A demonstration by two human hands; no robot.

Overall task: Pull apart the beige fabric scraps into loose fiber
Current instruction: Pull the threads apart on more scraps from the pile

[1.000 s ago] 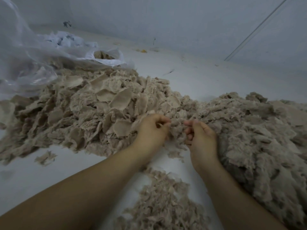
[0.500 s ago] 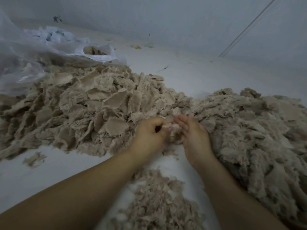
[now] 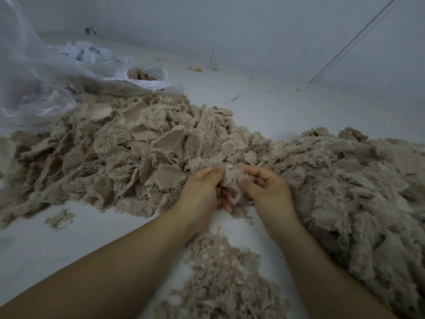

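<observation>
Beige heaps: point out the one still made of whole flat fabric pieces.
The heap left of the hands: flat, rounded scraps show in it. The right heap and the near heap look shredded and fluffy.

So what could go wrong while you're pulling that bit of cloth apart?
Both hands, left and right, pinch one scrap right between the pile of whole scraps and the fluffy pulled pile. Those piles touch, so whole scraps could get mixed into the finished fluff. Bits could also drop onto the floor, where loose tufts already lie.
</observation>
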